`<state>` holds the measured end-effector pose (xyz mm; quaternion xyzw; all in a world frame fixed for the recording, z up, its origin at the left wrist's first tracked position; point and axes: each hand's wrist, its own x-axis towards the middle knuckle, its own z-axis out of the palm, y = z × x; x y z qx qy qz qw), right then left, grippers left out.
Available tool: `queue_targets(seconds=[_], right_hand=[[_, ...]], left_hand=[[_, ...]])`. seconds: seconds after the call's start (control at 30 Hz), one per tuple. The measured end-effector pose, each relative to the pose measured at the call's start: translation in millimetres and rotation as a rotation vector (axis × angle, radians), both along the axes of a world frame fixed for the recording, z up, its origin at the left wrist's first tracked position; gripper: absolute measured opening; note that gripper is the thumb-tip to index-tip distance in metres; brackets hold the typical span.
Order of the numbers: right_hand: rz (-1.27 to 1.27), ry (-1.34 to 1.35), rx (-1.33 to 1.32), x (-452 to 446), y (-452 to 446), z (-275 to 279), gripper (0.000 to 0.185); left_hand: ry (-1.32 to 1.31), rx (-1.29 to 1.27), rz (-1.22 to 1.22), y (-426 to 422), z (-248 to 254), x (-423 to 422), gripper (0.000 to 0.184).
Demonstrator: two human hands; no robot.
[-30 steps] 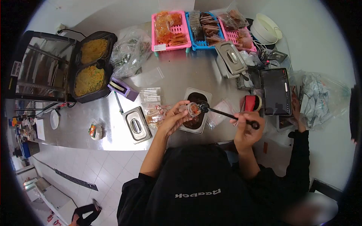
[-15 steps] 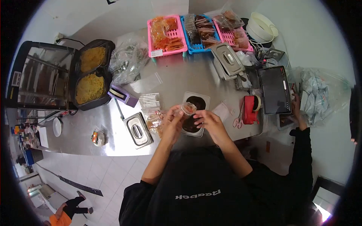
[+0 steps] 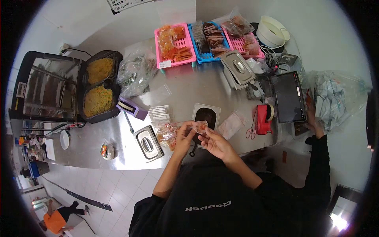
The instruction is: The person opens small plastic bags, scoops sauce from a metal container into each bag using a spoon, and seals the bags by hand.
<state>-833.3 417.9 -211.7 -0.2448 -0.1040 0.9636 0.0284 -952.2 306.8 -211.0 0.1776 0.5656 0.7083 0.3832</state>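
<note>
A small clear plastic bag (image 3: 200,126) with orange-red bits in it is held between my two hands. My left hand (image 3: 184,136) pinches its left edge with thumb and fingertips. On the right edge, the thumb and forefinger of my right hand (image 3: 216,145) are closed, its other fingers curled below. Under the hands sits a metal pan (image 3: 218,108) of dark brown sauce, partly hidden; a dark handle with a ringed end (image 3: 192,153) juts from its near side. Left of my left hand lie filled clear bags (image 3: 166,134), and right of the pan a flat pinkish plastic packet (image 3: 233,123).
A lidded steel container (image 3: 148,144) and purple tape dispenser (image 3: 132,108) stand left; scissors (image 3: 251,130) and a red tape dispenser (image 3: 262,120) right. Baskets (image 3: 194,49) of packets line the back. Another person's hand (image 3: 312,120) is beside the tablet (image 3: 288,96).
The view has tilted slightly upward. The bag has turned and moved a little toward me, and my right hand has rolled palm-up. The dark handle now shows. The person in orange has moved.
</note>
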Motion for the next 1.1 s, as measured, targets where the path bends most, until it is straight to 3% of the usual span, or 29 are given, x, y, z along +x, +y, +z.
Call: queue_targets(seconds=[0.1, 0.2, 0.3, 0.5, 0.6, 0.63, 0.73, 0.8, 0.83, 0.93, 1.03, 1.07, 1.1], right_hand=[[-0.015, -0.023, 0.025, 1.7, 1.1, 1.0, 0.017], [-0.026, -0.089, 0.149, 0.9, 4.5, 9.1, 0.014], [-0.065, -0.120, 0.251, -1.8, 6.2, 15.0, 0.010], [-0.110, -0.136, 0.333, -2.8, 8.1, 19.6, 0.007], [-0.129, -0.171, 0.432, -2.7, 7.5, 34.8, 0.006], [-0.140, -0.181, 0.480, -3.0, 7.5, 37.6, 0.007], [-0.191, -0.359, 1.134, -6.1, 4.6, 37.2, 0.006], [-0.253, -0.320, 1.609, -9.1, 9.6, 22.5, 0.007], [-0.285, -0.289, 1.846, -10.5, 13.2, 15.6, 0.008], [-0.328, -0.279, 1.665, -9.1, 23.8, 13.9, 0.009], [-0.208, -0.082, 1.230, -4.3, 39.8, 25.0, 0.015], [-0.350, -0.003, 1.474, -9.5, 43.6, 38.1, 0.023], [-0.388, -0.013, 1.536, -15.6, 44.4, 48.1, 0.026]], left_hand=[[0.157, 0.019, 0.009, 3.8, -2.1, -0.7, 0.021], [0.923, -0.411, 0.113, 1.7, 7.7, 1.3, 0.020], [0.406, -0.266, 0.086, -0.9, -3.1, 9.9, 0.020], [-0.619, 0.302, 0.119, 8.9, 14.0, 18.7, 0.020], [-0.611, 0.225, 0.103, 11.3, 19.7, 14.8, 0.017], [-0.429, 0.133, 0.077, 11.2, 18.4, 11.9, 0.017], [0.174, -0.196, -0.012, 12.7, 22.4, 3.7, 0.019], [0.660, -0.484, -0.094, 18.4, 45.1, 0.6, 0.023], [0.654, -0.445, -0.113, 19.8, 47.9, -0.9, 0.023], [0.638, -0.325, -0.185, 21.0, 57.5, -8.4, 0.024], [0.578, -0.220, -0.219, 14.4, 66.0, -13.5, 0.025], [0.550, -0.196, -0.177, 15.1, 66.0, -15.4, 0.025], [0.524, -0.171, -0.134, 16.8, 67.3, -17.3, 0.025]])
